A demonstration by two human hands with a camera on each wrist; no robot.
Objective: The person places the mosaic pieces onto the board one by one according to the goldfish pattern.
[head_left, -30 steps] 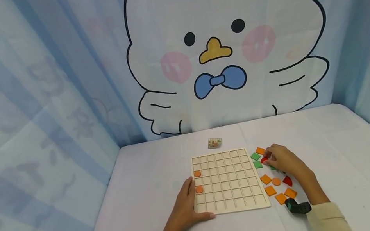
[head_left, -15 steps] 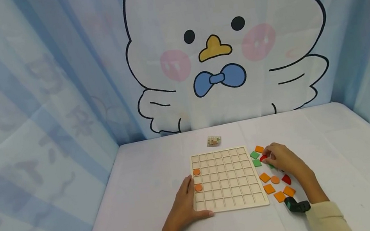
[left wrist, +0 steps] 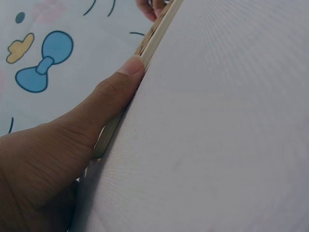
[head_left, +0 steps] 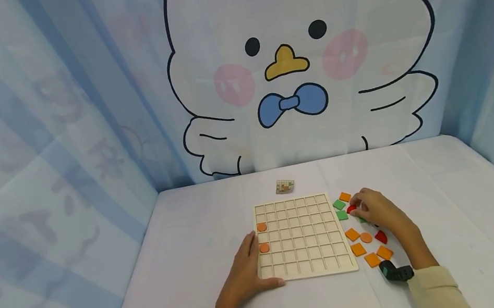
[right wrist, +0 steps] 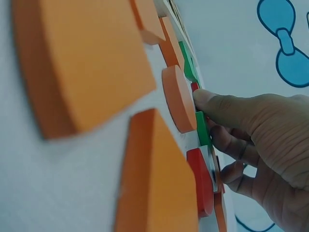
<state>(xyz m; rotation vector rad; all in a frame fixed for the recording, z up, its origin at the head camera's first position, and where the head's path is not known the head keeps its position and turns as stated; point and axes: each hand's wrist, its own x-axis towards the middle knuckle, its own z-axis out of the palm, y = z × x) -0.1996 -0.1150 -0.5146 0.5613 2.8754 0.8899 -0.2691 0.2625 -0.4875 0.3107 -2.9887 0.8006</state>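
A pale wooden grid board [head_left: 305, 251] lies on the table, with two orange round pieces [head_left: 261, 227] in its left column. My left hand [head_left: 244, 275] rests at the board's near left corner, fingers along the left edge and thumb along the front edge. In the left wrist view the straight thumb [left wrist: 108, 92] presses the board's edge [left wrist: 157, 41]. My right hand [head_left: 379, 209] is right of the board, pinching a red piece [head_left: 351, 209] between thumb and fingertips; part of that piece is hidden. Green squares [head_left: 341, 215] lie just left of these fingers.
Several orange squares [head_left: 358, 249], an orange disc [head_left: 366, 237] and a red wedge-shaped piece [head_left: 381, 236] lie right of the board. A small patterned card [head_left: 285, 186] lies behind it. A black device [head_left: 396, 272] sits at the right wrist. A printed curtain [head_left: 296, 131] hangs behind the table.
Both hands keep nearly the same places and the pieces stay put. The whole head view has shifted slightly, so the scene sits a little higher. A small dark thing appears at the bottom edge.
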